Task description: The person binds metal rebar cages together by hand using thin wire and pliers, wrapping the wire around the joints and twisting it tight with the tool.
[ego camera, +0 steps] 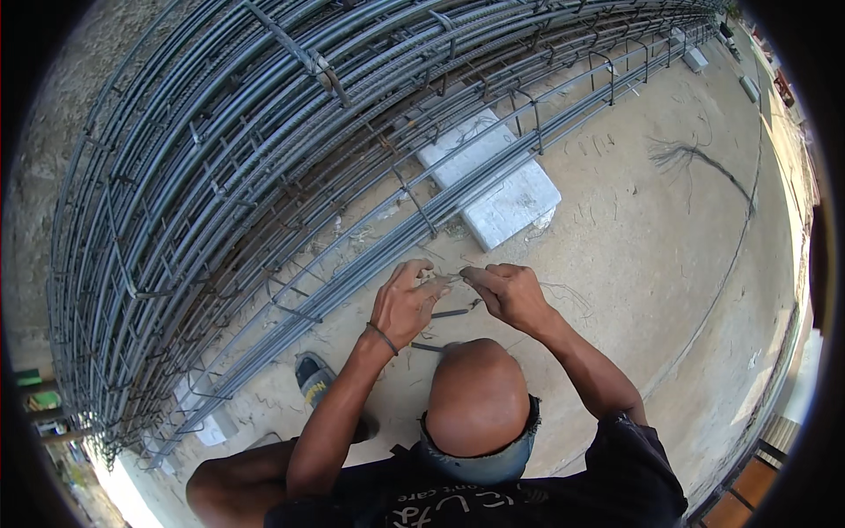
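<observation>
My right hand (pixel 511 295) pinches thin tie wire between thumb and forefinger, and its loose strands (pixel 566 292) trail out to the right. Facing it, my left hand (pixel 404 300) has its thumb and a fingertip at the other end of the wire, with the forefinger curled above. The fingers partly cover the wire, so its exact shape is hard to make out. Below the hands, two dark handle-like bars (pixel 450 313) lie near the ground; whether they belong to one tool I cannot tell. A dark band circles my left wrist.
Beyond my hands, a long stack of steel rebar cages (pixel 264 132) with stirrups spans the upper left. Thin bars (pixel 396 244) along its near side cross a pale block (pixel 511 204). A wire bundle (pixel 700 155) lies on the concrete floor (pixel 653 277). My bent knee sits below the hands.
</observation>
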{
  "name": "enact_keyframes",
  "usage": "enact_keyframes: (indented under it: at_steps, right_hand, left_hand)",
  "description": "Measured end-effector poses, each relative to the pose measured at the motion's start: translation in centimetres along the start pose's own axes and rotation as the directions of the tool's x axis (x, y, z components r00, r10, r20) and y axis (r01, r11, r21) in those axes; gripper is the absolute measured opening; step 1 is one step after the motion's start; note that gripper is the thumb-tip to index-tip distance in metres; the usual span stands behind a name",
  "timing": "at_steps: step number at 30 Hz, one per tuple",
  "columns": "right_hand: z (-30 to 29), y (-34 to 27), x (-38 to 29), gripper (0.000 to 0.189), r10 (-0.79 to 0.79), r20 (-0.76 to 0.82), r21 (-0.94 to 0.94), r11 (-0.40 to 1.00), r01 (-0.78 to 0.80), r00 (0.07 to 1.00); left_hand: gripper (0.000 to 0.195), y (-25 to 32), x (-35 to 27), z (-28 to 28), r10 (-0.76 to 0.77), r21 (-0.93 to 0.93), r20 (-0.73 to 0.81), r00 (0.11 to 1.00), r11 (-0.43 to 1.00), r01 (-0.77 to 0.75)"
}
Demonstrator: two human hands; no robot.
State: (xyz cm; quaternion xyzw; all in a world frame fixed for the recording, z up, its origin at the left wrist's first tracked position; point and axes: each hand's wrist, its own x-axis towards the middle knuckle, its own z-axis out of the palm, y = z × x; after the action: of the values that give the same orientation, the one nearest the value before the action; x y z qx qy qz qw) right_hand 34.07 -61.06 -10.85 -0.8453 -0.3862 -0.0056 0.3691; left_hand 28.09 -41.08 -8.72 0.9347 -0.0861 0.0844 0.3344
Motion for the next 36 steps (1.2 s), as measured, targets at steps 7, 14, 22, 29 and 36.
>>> enact_keyframes:
  at_steps: [7,14,22,29,36]
  right_hand:
    - [-0.6,-1.3,-1.8,0.012,0.265,-0.113,-0.005,0.964,-0.267,0.958]
    - [-1.0,-1.7,-2.1,0.01,0.15,-0.112,-0.289,0.941,-0.177,0.982]
    - [0.2,-0.5,-1.0,0.012,0.108,-0.041,-0.213,0.97,-0.114,0.993]
    - [0.9,-1.4,-1.5,0.012,0.158,-0.097,-0.114,0.979,-0.169,0.983]
    - [1.5,-2.5,-0.5,0.01,0.208,-0.307,-0.153,0.952,-0.264,0.929]
  left_hand:
    - [0.003,0.5,1.2,1.9,0.248,0.214,0.08,0.965,0.942,-0.26]
    - [0.016,1.0,1.1,4.5,0.123,0.035,-0.042,0.992,0.992,-0.121]
    - [0.012,0.0,0.8,3.1,0.106,-0.078,0.007,0.994,0.991,-0.105]
    - [0.007,-0.9,-0.7,2.2,0.208,-0.059,0.128,0.97,0.978,-0.202]
    - [0.014,1.7,-0.5,4.2,0.04,0.107,-0.126,0.991,0.994,-0.026]
